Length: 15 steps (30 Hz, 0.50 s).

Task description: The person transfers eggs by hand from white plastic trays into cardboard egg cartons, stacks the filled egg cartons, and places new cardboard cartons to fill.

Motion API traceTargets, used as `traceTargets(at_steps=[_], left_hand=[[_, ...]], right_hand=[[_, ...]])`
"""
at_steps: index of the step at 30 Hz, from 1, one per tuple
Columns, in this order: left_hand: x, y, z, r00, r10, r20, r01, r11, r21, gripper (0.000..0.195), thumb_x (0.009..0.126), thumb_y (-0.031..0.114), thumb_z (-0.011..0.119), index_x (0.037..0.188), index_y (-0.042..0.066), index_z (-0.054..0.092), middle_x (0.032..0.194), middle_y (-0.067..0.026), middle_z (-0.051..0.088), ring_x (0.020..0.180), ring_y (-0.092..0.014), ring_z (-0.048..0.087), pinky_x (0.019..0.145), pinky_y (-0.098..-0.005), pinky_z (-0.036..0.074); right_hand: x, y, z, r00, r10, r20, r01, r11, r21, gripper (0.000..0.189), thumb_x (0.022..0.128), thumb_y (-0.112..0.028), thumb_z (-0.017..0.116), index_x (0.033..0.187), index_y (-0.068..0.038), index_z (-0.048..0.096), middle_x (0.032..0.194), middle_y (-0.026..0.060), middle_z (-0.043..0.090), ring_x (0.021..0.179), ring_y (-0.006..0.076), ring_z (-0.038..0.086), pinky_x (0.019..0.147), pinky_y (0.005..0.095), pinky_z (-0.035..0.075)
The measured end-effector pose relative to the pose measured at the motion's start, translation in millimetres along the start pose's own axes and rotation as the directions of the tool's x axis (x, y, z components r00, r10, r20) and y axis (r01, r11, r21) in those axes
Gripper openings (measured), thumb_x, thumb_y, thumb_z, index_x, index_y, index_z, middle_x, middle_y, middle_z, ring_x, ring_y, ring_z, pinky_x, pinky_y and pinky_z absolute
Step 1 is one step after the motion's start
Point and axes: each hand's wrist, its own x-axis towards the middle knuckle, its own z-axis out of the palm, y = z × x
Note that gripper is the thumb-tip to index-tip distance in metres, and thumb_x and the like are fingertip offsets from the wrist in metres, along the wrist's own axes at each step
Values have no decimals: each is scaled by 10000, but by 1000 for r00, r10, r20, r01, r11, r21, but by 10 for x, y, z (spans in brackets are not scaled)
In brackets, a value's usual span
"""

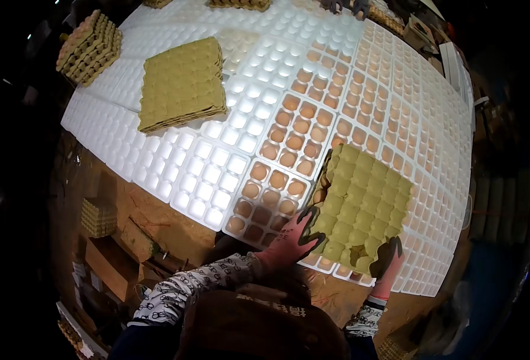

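Both my hands wear pink work gloves with dark coating. My left hand (297, 236) grips the near left edge of a moulded-pulp egg tray (361, 202), thumb and fingers spread around it. My right hand (388, 263) holds its near right corner. The tray shows its bumpy face upward and has a torn hole near its front edge. A brown egg (319, 195) shows at its left edge; what else lies beneath is hidden. Left of it, brown eggs sit singly in the pockets of a white foam egg carton (307, 182).
Many white foam cartons cover the work surface, with vacant pockets (213, 173) on the left. A pulp tray stack (182, 85) lies on them. Another stack (89, 49) with eggs on top stands far left. Gloved hands (346, 6) appear at the far edge. A cardboard box (112, 265) sits lower left.
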Motion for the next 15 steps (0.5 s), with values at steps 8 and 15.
traceTargets(at_steps=[8, 15], left_hand=[[155, -111, -2006, 766, 177, -618, -372, 906, -202, 634, 838, -49, 623, 1408, -13, 347, 1353, -140, 468, 1236, -231, 467, 1035, -341, 382], [241, -991, -4033, 549, 25, -836, -200, 974, -102, 487, 947, 66, 509, 1404, -24, 366, 1343, -175, 477, 1259, -255, 445, 1067, -360, 338]], right_hand=[[189, -2497, 1621, 990, -141, 11, 124, 902, 415, 477, 952, -120, 543, 1384, 45, 430, 1384, 153, 500, 1252, 209, 483, 1026, 322, 394], [680, -3910, 4067, 847, -323, 421, 280, 946, 163, 518, 909, -129, 581, 1398, -43, 433, 1316, 177, 557, 1193, 302, 556, 1006, 354, 425]])
